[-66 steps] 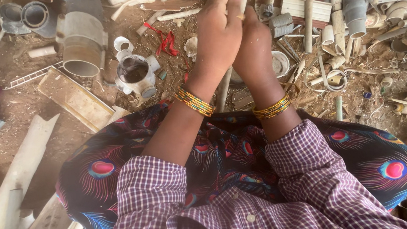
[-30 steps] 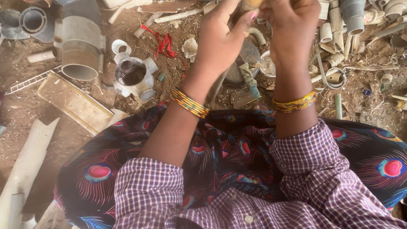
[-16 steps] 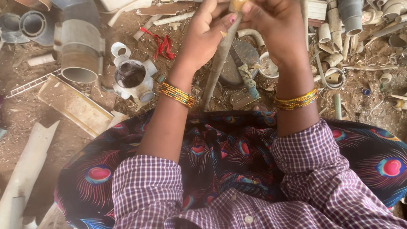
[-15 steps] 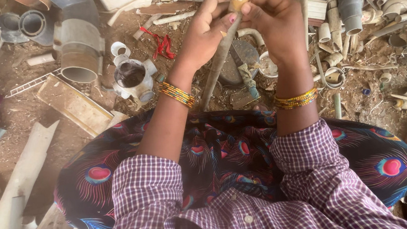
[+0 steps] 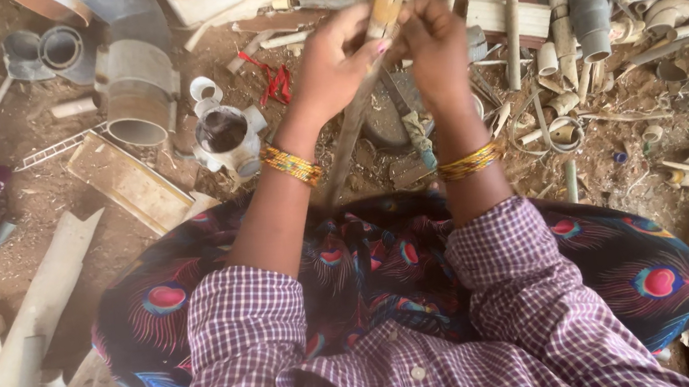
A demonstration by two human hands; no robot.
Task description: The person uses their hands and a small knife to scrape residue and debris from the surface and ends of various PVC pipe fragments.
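A long, thin stick-like piece (image 5: 368,90), tan at its upper end and grey lower down, slants from the top edge of the view down toward the person's lap. Both hands pinch it near its upper end: the left hand (image 5: 337,68) closes thumb and fingers on it from the left, the right hand (image 5: 431,46) grips it from the right, and the two hands almost touch. Half a second ago the hands sat slightly lower and closer to the body; now they are raised a little higher, with the piece's tan top cut off by the frame edge. Two seconds ago the hands were pressed together palm to palm around it.

Each wrist carries one stack of gold bangles (image 5: 291,165), two stacks in all. Below lies a dark skirt with peacock-feather print (image 5: 370,283) and the checked purple shirt sleeves (image 5: 248,329).

On the dirt floor (image 5: 33,190) to the left stand one grey tee pipe fitting (image 5: 225,138) and one large grey pipe bend (image 5: 137,96), well apart from the hands. A red scrap (image 5: 275,82) lies just left of the left hand. To the right the floor is crowded with cut pipe pieces (image 5: 588,10), leaving little bare ground; the left side between the pipe bend and the frame edge is more open. A pale flat board (image 5: 129,185) lies beside the skirt.
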